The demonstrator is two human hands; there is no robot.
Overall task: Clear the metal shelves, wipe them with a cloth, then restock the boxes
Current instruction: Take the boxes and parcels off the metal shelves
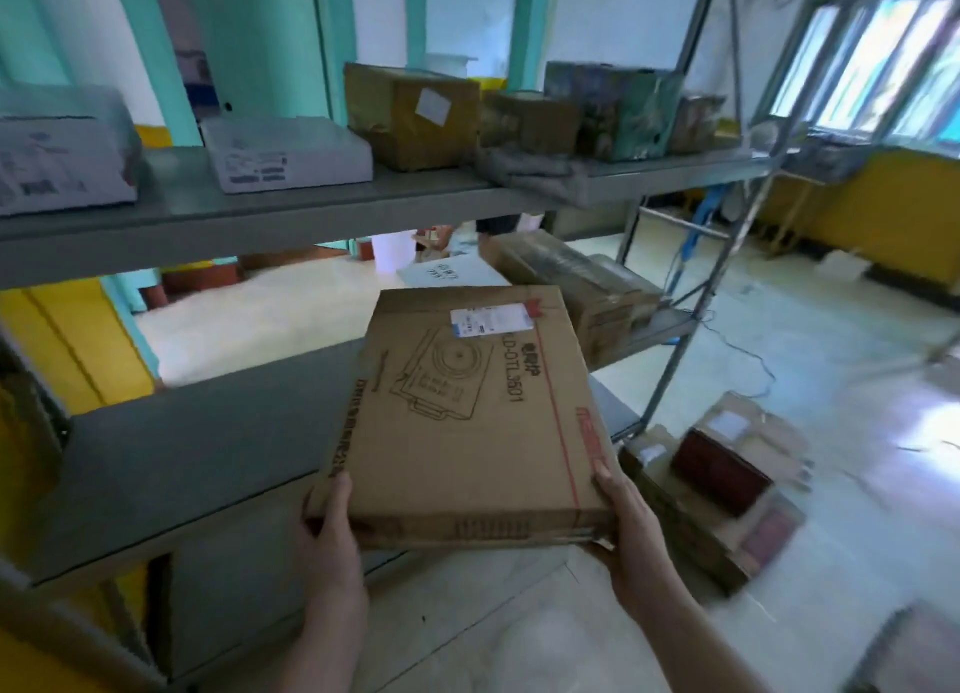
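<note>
I hold a flat brown cardboard box [467,411] with a printed cooker drawing and a white label, level above the front of the grey middle shelf [197,448]. My left hand [332,531] grips its near left corner, thumb on top. My right hand [626,515] grips its near right corner. The upper shelf [322,209] carries two flat white boxes [285,154], brown cartons [410,115], colourful printed boxes [618,110] and a grey cloth [530,170] draped over its front edge. Further brown boxes [576,287] sit at the right end of the middle shelf.
Several boxes, one dark red [719,471], lie on the pale floor to the right of the shelf. A metal upright [691,323] stands at the shelf's right end, with a cable trailing behind. Windows and a yellow wall are at far right.
</note>
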